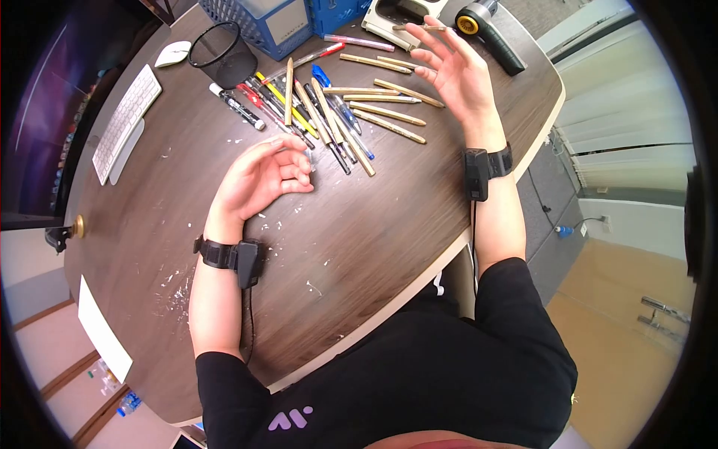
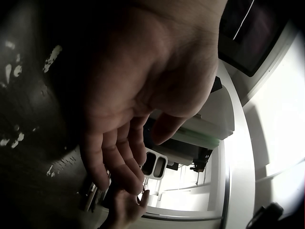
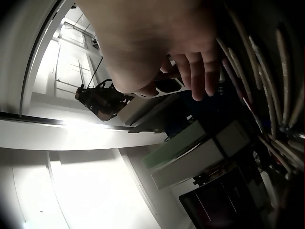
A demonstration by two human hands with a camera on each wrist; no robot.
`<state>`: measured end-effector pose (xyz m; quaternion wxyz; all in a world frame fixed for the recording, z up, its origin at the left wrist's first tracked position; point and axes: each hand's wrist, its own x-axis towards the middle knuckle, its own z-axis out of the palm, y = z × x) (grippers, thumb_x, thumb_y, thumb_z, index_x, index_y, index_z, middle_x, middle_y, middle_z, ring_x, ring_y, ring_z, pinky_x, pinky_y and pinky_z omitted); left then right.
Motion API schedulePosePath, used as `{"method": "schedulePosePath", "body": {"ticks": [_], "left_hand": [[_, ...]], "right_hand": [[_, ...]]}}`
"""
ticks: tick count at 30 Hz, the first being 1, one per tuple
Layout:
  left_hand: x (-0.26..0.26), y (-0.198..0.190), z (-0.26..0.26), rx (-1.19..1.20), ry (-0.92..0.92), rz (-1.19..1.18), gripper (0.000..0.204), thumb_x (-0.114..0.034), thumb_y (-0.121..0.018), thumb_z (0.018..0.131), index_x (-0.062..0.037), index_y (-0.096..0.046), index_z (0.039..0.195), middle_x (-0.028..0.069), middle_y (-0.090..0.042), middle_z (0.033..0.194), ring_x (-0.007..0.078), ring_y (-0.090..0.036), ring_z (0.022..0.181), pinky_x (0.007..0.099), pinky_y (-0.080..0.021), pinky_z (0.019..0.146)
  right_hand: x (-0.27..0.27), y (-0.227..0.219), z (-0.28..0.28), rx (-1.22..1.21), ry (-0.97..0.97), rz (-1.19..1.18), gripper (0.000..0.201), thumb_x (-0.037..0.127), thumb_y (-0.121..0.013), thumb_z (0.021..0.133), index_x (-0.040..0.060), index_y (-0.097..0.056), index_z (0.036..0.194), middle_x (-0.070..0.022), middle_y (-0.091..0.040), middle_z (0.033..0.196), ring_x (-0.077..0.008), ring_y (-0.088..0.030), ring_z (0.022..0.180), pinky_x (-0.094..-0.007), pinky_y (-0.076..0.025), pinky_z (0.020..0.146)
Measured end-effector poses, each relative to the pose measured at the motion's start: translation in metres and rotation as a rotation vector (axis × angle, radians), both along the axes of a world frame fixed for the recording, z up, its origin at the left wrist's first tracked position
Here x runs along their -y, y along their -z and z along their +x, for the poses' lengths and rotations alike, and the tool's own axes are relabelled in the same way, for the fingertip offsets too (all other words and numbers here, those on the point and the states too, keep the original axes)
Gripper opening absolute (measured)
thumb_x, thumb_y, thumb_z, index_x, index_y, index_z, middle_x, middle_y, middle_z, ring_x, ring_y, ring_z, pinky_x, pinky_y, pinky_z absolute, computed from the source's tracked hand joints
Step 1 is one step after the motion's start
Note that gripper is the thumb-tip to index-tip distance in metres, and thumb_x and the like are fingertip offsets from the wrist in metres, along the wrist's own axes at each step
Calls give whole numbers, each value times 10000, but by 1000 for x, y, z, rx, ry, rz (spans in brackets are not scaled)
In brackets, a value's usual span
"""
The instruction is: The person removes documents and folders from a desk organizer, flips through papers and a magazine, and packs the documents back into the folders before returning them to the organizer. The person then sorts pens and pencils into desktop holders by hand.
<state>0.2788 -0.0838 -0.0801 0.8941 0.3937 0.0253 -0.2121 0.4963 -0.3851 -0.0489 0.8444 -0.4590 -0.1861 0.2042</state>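
My left hand [image 1: 265, 176] hovers over the near left edge of the pen pile, fingers loosely bent and nothing in them. In the left wrist view its fingers hang relaxed. At the back right my right hand [image 1: 458, 75] is raised above the table, pinching a thin wooden pencil [image 1: 438, 28] between thumb and fingertip; most of that pencil is hidden by the fingers. Between the hands lie several wooden pencils [image 1: 389, 112], mixed with pens, a yellow pencil [image 1: 288, 101], a blue-capped pen [image 1: 321, 75] and a black-and-white marker [image 1: 237, 106].
A black mesh pen cup [image 1: 223, 56] stands beyond the pile, beside a blue basket [image 1: 280, 34]. A white keyboard [image 1: 127, 123] and mouse [image 1: 173, 54] lie left. A black handheld tool [image 1: 490, 37] rests back right. White scraps dot the tabletop [image 1: 359, 239].
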Motion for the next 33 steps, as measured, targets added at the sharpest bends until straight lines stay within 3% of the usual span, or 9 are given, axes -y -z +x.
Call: {"method": "schedulePosePath", "body": {"ticks": [6,13,19,23,25,26,29,33], "left_hand": [[0,0,1,9,13,-14,344,-300,-424,1075,-18,-577,1198,145,-674,1012,254,-694,937,444,-593,903],[0,-2,1,2,19,-15,342,-301,-431,1076,-18,-582,1192,155,-682,1034,261,-699,913,454,-585,912],[0,-2,0,0,17,-24,341,-298,-433,1074,-16,-579,1199,162,-678,1035,267,-697,906,462,-575,922],[-1,0,0,3,21,-26,349,-302,-438,1072,-12,-577,1207,165,-675,1040,272,-696,911,467,-576,919],[2,-3,1,3,11,-68,355,-279,-444,1078,17,-603,1195,186,-700,1011,285,-708,933,446,-588,897],[1,-1,1,7,13,-46,350,-288,-445,1075,5,-591,1199,173,-687,1020,275,-701,931,456,-584,907],[0,2,0,6,14,-21,345,-294,-446,1072,-6,-579,1206,159,-675,1029,265,-694,932,464,-581,917],[0,2,0,2,0,-29,344,-284,-441,1075,-1,-580,1213,159,-675,1031,262,-695,942,459,-583,912]], "right_hand": [[-12,-1,-10,211,63,-177,610,320,-555,1042,33,-361,1544,-191,-566,1452,-261,-697,1096,-314,-558,824],[-18,-1,-12,259,69,-248,675,322,-600,1032,40,-322,1578,-191,-559,1459,-244,-723,1049,-284,-576,789],[-19,3,-8,252,107,-254,802,316,-629,1019,-50,-201,1590,-199,-518,1495,-258,-725,1033,-287,-592,774],[-18,-1,-10,224,127,-168,896,309,-620,1022,-18,-36,1618,-203,-509,1502,-250,-730,1004,-276,-591,740],[-14,-8,-12,193,92,-360,932,302,-618,1022,23,36,1625,-216,-482,1523,-248,-730,985,-276,-591,705],[-14,0,-8,194,101,-347,944,285,-623,1018,59,58,1630,-223,-482,1521,-235,-732,956,-273,-587,677],[-19,7,-6,284,138,-365,959,275,-628,1014,70,79,1630,-224,-528,1478,-217,-735,924,-271,-582,676],[-18,7,-3,305,225,-332,760,268,-620,1018,12,-206,1601,-210,-605,1390,-190,-737,869,-261,-573,660]]}}
